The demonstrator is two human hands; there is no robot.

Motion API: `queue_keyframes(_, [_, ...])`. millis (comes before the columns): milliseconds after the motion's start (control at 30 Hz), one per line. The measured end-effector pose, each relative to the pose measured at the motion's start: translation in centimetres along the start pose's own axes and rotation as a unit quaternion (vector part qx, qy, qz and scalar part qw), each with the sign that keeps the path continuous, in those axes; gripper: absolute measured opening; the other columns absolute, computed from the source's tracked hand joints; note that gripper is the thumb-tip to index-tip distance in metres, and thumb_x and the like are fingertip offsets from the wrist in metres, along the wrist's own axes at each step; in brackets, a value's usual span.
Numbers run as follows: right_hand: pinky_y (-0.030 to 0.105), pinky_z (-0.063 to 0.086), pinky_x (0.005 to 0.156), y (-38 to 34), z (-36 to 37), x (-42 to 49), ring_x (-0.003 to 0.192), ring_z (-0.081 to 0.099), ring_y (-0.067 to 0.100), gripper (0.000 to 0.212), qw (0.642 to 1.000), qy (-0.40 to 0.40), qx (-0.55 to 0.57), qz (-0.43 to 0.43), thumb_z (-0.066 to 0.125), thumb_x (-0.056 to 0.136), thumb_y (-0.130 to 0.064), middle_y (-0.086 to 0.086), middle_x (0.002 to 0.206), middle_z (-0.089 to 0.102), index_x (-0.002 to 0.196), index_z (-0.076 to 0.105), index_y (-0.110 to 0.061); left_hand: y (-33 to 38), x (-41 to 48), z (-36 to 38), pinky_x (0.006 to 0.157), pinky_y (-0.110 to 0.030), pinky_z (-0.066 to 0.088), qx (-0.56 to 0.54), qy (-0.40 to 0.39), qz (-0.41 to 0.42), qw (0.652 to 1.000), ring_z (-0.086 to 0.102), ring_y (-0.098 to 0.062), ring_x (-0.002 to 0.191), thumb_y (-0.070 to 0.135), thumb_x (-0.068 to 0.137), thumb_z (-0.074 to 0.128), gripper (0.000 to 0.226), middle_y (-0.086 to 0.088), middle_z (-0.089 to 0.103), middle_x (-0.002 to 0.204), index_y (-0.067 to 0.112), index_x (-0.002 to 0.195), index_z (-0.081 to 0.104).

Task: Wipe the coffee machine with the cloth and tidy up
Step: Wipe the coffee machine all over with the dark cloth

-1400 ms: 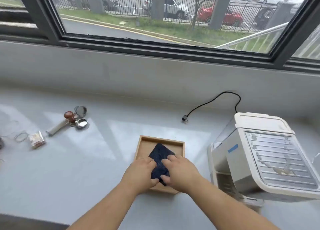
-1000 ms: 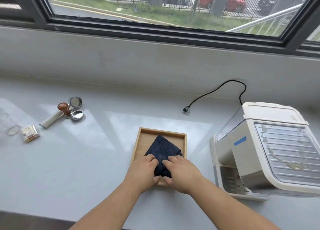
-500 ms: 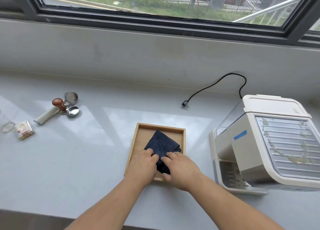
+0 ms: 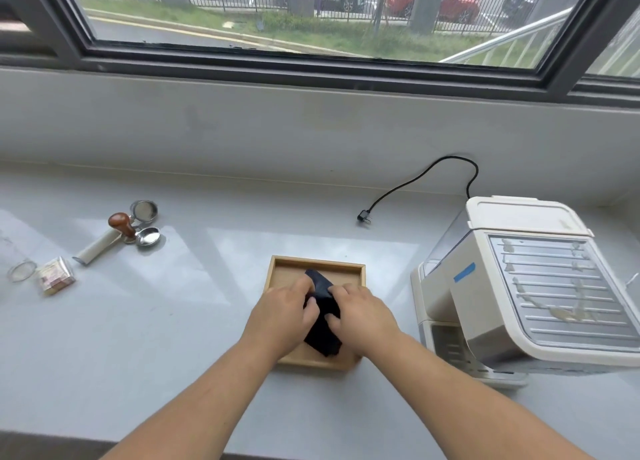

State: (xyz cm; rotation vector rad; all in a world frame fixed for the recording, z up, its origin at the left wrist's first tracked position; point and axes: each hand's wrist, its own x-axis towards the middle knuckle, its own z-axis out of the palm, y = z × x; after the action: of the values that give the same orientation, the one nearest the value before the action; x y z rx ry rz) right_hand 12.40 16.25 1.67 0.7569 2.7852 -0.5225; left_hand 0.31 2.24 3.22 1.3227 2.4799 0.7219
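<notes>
A: Let's go from the left. What do we see first?

B: We see a clear glass (image 4: 21, 269) at the edge, a small wrapped packet (image 4: 55, 275) beside it, and a little way off some coffee tools (image 4: 133, 224) in a small heap. They are well apart from our hands.

A: And in the middle?

B: We see a wooden tray (image 4: 282, 269) on the counter (image 4: 156, 321). The dark cloth (image 4: 323, 317) lies inside it, folded small. Our left hand (image 4: 282, 316) presses on its left side, fingers curled and close together. Our right hand (image 4: 362, 316) presses on its right side, and its fingertips (image 4: 332, 291) pinch the top fold.

A: So which step are we on?

B: We think we are folding the cloth and putting it away in the tray. That looks like the tidy-up part. We can't tell from here if the wiping is all done.

A: What sits on the right?

B: The white coffee machine (image 4: 519, 286) stands just beside the tray, not touching it. Its black cord (image 4: 415, 182) lies loose behind it, with the plug on the counter.

A: What do we need next?

B: We think we should press the fold flat so it stays, then lift both hands off gently. After that, the tools on the left may need putting away.
</notes>
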Motion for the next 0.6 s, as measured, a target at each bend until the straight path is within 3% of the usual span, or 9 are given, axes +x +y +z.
queue_keyframes(100, [0.039,0.044,0.075,-0.5,-1.6,0.1,0.107,0.057,0.03,0.025,0.999,0.038,0.021,0.006,0.045,0.097,-0.035,0.004,0.114,0.064,0.113,0.058,-0.02,1.3,0.6,-2.1,0.058,-0.035,0.045,-0.02,0.019,0.018,0.999,0.057,-0.02,0.073,0.033,0.097,0.048,0.003,0.01,0.063,0.076,0.03,0.096,0.047])
queue_keyframes(167, [0.039,0.045,0.071,-0.9,-2.7,0.1,0.101,0.059,0.03,0.023,0.998,0.05,0.032,0.006,0.042,0.095,-0.029,0.004,0.107,0.066,0.106,0.06,-0.02,2.3,1.0,-3.6,0.053,-0.028,0.036,-0.035,0.027,0.023,0.999,0.055,-0.017,0.067,0.035,0.095,0.045,0.005,0.012,0.057,0.069,0.035,0.094,0.041])
queue_keyframes(267, [0.039,0.053,0.068,-1.3,-4.3,0.0,0.091,0.062,0.028,0.025,0.997,0.056,0.044,0.01,0.042,0.089,-0.026,0.001,0.098,0.068,0.101,0.063,-0.024,3.6,1.3,-5.9,0.051,-0.025,0.035,-0.05,0.04,0.024,0.998,0.055,-0.012,0.063,0.041,0.092,0.039,0.003,0.01,0.057,0.064,0.038,0.093,0.037])
queue_keyframes(400, [0.033,0.038,0.05,-1.6,-6.3,-0.3,0.07,0.058,0.025,0.015,0.993,0.051,0.106,0.032,0.043,0.082,-0.021,-0.009,0.071,0.057,0.073,0.047,-0.031,5.1,1.9,-8.8,0.054,-0.033,0.04,-0.05,0.076,0.038,0.995,0.059,-0.015,0.066,0.039,0.093,0.041,0.006,0.012,0.061,0.07,0.038,0.098,0.041])
queue_keyframes(467, [0.033,0.032,0.05,-1.8,-7.8,-0.6,0.064,0.053,0.021,0.011,0.986,0.069,0.141,0.056,0.04,0.082,-0.026,-0.007,0.068,0.054,0.071,0.041,-0.026,5.7,2.3,-10.3,0.059,-0.034,0.04,-0.036,0.104,0.045,0.993,0.059,-0.021,0.07,0.035,0.096,0.046,0.008,0.011,0.062,0.074,0.032,0.104,0.047])
queue_keyframes(600, [0.037,0.039,0.055,-1.8,-11.9,-1.3,0.07,0.055,0.028,0.011,0.97,0.131,0.19,0.078,0.041,0.086,-0.027,0.002,0.072,0.059,0.078,0.045,-0.019,6.3,3.1,-13.2,0.061,-0.034,0.039,-0.002,0.139,0.032,0.99,0.057,-0.022,0.075,0.027,0.099,0.053,0.01,0.016,0.06,0.084,0.035,0.104,0.05])
